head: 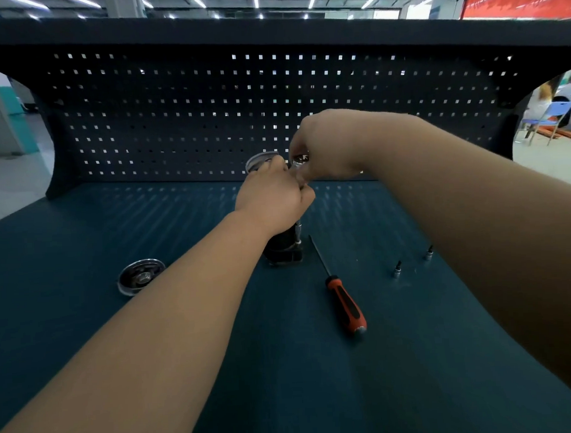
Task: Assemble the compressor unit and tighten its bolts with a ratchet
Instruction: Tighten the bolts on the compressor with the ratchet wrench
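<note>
bolt tightening seems in hand: left hand [273,197] curls its fingers round the compressor unit [283,250], which stands on the tabletop [411,341] just below them. right hand [327,147] pinches what looks like the ratchet [300,160] just above. next calls for bracing, then turning.

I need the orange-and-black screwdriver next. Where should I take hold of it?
Grip the orange-and-black screwdriver by its thick handle, from above: it lies flat on the blue benchtop, handle nearest you, thin shaft pointing toward the black compressor unit.
</note>
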`<state>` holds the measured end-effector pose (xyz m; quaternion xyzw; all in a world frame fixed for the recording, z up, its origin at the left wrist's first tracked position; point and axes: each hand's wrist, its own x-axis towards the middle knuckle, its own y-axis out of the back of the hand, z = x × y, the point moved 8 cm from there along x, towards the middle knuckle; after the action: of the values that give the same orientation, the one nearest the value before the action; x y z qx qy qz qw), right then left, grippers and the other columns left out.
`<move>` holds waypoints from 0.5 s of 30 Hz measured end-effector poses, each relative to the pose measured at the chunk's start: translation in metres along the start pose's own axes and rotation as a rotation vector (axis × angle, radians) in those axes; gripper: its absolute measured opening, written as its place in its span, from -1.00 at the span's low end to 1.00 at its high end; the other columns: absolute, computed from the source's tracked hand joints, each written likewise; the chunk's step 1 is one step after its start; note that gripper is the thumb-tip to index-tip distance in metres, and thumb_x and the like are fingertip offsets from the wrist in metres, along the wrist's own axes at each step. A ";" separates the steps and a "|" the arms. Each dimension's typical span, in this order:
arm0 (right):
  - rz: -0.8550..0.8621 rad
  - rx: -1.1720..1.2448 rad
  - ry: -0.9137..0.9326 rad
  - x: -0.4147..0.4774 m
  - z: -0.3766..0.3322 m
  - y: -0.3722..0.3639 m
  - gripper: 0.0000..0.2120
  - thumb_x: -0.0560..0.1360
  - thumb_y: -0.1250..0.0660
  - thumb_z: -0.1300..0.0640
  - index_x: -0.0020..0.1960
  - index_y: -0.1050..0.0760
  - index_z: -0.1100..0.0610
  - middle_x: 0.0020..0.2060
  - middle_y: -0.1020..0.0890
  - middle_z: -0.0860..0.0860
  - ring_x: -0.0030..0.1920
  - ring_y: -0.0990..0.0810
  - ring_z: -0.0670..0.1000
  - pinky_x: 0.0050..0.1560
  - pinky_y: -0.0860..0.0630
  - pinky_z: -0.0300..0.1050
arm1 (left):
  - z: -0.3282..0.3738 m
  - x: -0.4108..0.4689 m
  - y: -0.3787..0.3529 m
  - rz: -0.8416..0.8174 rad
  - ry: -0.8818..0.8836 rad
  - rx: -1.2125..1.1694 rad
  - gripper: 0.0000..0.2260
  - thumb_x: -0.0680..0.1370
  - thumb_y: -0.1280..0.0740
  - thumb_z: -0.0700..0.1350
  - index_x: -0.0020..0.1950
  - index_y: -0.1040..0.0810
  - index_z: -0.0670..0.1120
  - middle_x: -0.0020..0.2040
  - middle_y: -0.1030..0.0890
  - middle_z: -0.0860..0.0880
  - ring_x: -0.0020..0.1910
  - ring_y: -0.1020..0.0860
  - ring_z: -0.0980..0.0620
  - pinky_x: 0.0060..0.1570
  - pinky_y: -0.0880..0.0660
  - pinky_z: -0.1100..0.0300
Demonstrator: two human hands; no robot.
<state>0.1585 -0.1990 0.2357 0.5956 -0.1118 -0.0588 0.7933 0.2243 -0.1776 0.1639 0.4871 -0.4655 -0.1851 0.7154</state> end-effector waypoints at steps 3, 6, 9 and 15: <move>-0.010 0.037 0.069 -0.002 0.000 0.002 -0.63 0.52 -0.33 0.08 0.33 -0.50 -0.02 0.10 -0.60 -0.05 -0.05 -0.53 0.03 -0.12 -0.41 -0.14 | 0.000 0.001 0.001 0.010 -0.025 0.005 -0.67 0.61 -0.05 0.03 0.16 -0.48 -0.11 0.09 -0.40 -0.11 0.09 -0.39 -0.09 0.00 -0.27 0.09; 0.002 0.041 -0.008 0.001 0.005 0.001 -0.79 0.51 -0.35 0.00 0.00 -0.63 0.12 -0.20 -0.68 -0.01 -0.25 -0.58 0.02 -0.31 -0.42 -0.18 | 0.002 -0.001 0.002 0.042 -0.047 0.030 -0.67 0.62 -0.04 0.04 0.15 -0.49 -0.11 0.00 -0.35 -0.08 0.00 -0.35 -0.05 -0.02 -0.24 0.09; -0.022 0.130 -0.159 0.003 0.009 -0.004 -0.61 0.56 -0.23 -0.03 -0.34 -0.50 0.17 -0.53 -0.59 0.01 -0.52 -0.57 -0.01 -0.41 -0.42 -0.18 | 0.006 -0.004 0.009 0.105 -0.054 0.007 -0.65 0.62 -0.10 0.10 0.19 -0.48 -0.12 0.04 -0.45 -0.11 0.08 -0.45 -0.12 0.03 -0.34 0.05; -0.045 0.066 -0.206 0.005 0.004 -0.006 -0.64 0.61 -0.10 -0.01 -0.29 -0.35 0.15 -0.37 -0.48 0.03 -0.39 -0.47 0.01 -0.35 -0.34 -0.14 | 0.009 -0.005 0.011 0.148 -0.052 -0.003 -0.73 0.59 -0.10 0.04 0.00 -0.49 -0.11 0.07 -0.56 -0.13 0.08 -0.50 -0.13 0.02 -0.38 0.03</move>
<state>0.1626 -0.2056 0.2313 0.6146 -0.1813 -0.1337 0.7560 0.2122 -0.1737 0.1721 0.4450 -0.5185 -0.1450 0.7156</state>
